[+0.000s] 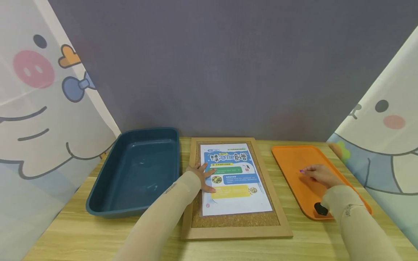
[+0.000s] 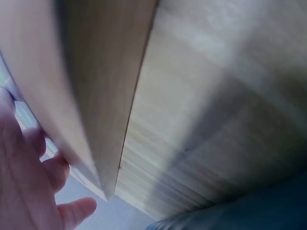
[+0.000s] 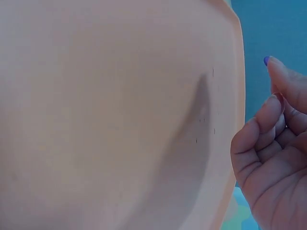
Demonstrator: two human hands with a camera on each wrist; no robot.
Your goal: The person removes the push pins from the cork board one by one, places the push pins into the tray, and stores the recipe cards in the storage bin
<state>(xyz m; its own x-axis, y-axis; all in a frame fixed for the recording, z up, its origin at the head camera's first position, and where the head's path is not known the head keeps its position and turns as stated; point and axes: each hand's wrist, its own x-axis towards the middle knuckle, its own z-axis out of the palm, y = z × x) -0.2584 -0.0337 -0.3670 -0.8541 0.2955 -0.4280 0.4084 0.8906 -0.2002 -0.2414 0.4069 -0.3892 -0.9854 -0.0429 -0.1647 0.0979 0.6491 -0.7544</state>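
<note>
A printed sheet [image 1: 233, 203] with coloured blocks and Chinese characters lies on a wood-framed cork board [image 1: 241, 219]. My left hand [image 1: 200, 175] rests on the sheet's left side with its fingers spread. In the left wrist view those fingers [image 2: 57, 170] reach over the board's frame [image 2: 103, 96]. Over the orange tray [image 1: 294, 156], my right hand [image 1: 321, 175] pinches a small purple pushpin-like piece [image 1: 302, 170]. Only a tip of this purple piece [image 3: 266, 60] shows at the fingertips in the right wrist view; the rest is hidden.
A deep dark-blue bin [image 1: 140, 174] stands left of the board. Near the orange tray's front edge lies a small black object [image 1: 321, 208], close to the right sleeve. A grey panel [image 1: 212, 72] rises behind the wooden table [image 1: 81, 235], with cartoon-printed cloths at both sides.
</note>
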